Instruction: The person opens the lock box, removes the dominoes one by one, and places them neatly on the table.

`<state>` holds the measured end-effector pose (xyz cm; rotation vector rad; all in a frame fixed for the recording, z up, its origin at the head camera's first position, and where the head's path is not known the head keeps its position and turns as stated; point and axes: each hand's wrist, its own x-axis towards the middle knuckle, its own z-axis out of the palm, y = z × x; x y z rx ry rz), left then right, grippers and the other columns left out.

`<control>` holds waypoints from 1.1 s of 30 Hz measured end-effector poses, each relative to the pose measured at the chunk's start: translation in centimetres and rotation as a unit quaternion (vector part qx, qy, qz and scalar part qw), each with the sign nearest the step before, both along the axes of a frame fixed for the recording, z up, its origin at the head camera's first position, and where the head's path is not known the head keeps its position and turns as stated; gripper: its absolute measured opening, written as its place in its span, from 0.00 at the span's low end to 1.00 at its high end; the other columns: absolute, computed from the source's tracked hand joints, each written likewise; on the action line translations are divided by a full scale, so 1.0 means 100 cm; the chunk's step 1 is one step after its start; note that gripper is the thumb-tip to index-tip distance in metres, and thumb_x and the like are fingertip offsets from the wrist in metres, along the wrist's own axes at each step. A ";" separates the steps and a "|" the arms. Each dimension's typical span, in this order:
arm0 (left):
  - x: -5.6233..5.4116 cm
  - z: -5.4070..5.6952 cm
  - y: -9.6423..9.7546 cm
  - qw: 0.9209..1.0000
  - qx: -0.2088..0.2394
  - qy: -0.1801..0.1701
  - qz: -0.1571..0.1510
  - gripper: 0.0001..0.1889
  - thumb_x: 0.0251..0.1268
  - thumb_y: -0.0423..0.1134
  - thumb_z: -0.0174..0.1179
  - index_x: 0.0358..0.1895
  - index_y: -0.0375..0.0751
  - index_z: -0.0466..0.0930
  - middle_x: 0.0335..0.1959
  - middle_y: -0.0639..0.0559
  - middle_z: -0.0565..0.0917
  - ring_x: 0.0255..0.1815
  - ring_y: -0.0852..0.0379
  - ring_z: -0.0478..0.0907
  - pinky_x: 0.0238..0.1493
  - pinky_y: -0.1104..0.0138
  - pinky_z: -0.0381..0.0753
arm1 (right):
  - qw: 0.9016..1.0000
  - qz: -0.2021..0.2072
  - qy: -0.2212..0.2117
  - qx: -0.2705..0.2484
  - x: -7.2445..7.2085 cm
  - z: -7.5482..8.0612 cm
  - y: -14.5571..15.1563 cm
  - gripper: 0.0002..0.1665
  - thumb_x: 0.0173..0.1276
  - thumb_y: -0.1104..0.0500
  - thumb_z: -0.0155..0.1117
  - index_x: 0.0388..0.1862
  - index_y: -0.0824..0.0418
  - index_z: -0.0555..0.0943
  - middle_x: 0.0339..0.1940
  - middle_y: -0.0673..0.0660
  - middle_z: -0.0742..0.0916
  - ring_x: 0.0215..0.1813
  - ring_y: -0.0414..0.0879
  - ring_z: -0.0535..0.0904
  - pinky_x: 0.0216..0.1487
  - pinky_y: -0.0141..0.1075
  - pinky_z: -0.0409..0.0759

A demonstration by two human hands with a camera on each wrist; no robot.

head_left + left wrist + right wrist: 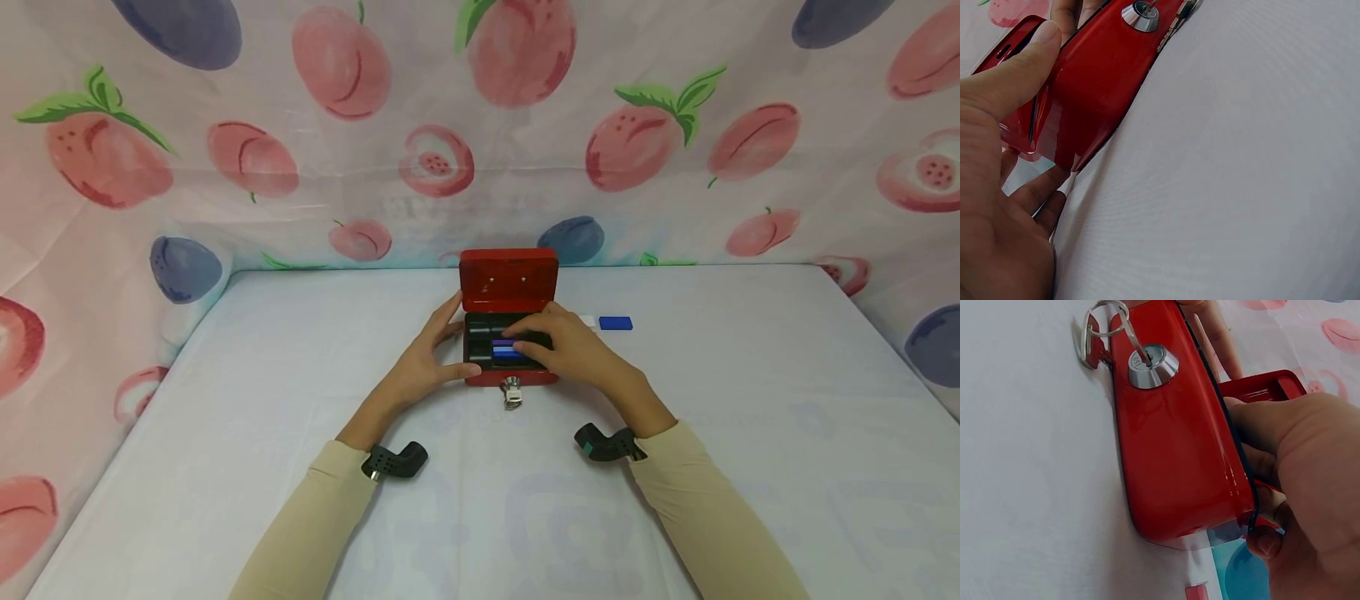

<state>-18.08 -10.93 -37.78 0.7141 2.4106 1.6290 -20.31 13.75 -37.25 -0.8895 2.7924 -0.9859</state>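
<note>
A red cash box (512, 378) stands with its lid (508, 281) up and a black tray (481, 327) inside. Small blue and purple flat pieces (506, 352) lie in one of its compartments. My right hand (581, 343) reaches down over the tray from the right, with thumb and forefinger pinching the purple piece. My left hand (422, 360) steadies the box's left side: its thumb (1035, 53) rests on the front corner, and its outstretched fingers lie along the side and by the lid. In the right wrist view, the box wall hides the right fingertips.
A key on a ring sits in the silver lock (1152, 366) at the box's front. A blue flat piece (616, 323) lies on the white tabletop (465, 500) right of the box, beside a partly hidden white one (589, 321). Fruit-patterned cloth (510, 183) hangs behind.
</note>
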 end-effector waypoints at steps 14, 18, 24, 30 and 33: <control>-0.019 -0.035 -0.005 1.000 0.002 0.013 0.006 0.53 0.54 0.40 0.71 0.77 0.64 0.42 0.76 0.60 0.48 0.70 0.50 0.60 0.69 0.45 0.53 | 1.000 0.002 -0.001 -0.011 -0.001 0.001 0.001 0.14 0.65 0.57 0.66 0.51 0.52 0.85 0.51 0.53 0.84 0.53 0.50 0.72 0.56 0.50 0.74; -0.019 -0.034 -0.005 1.000 0.002 0.011 0.008 0.52 0.54 0.41 0.71 0.76 0.67 0.43 0.76 0.62 0.48 0.70 0.52 0.60 0.69 0.45 0.53 | 1.000 0.003 0.002 -0.020 -0.002 0.001 0.002 0.15 0.65 0.58 0.67 0.51 0.52 0.85 0.51 0.53 0.84 0.54 0.51 0.72 0.56 0.50 0.74; -0.018 -0.034 -0.005 1.000 0.003 0.009 0.008 0.53 0.54 0.41 0.71 0.76 0.66 0.43 0.76 0.63 0.48 0.70 0.53 0.60 0.70 0.46 0.52 | 1.000 0.004 0.005 -0.025 -0.003 0.000 0.003 0.16 0.64 0.59 0.67 0.51 0.52 0.85 0.51 0.52 0.84 0.54 0.50 0.72 0.56 0.50 0.74; -0.018 -0.034 -0.005 1.000 0.003 0.007 0.008 0.53 0.54 0.41 0.71 0.76 0.66 0.43 0.76 0.63 0.48 0.70 0.52 0.60 0.70 0.46 0.52 | 0.999 0.006 0.015 -0.028 -0.003 0.000 0.003 0.15 0.64 0.61 0.67 0.50 0.53 0.85 0.49 0.52 0.85 0.53 0.50 0.73 0.55 0.49 0.75; -0.018 -0.034 -0.005 1.000 0.003 0.005 0.009 0.53 0.54 0.41 0.71 0.76 0.67 0.43 0.76 0.63 0.48 0.70 0.52 0.60 0.69 0.46 0.51 | 0.999 0.003 0.021 -0.031 -0.003 0.000 0.003 0.14 0.64 0.61 0.67 0.49 0.53 0.85 0.48 0.53 0.85 0.52 0.50 0.73 0.54 0.49 0.75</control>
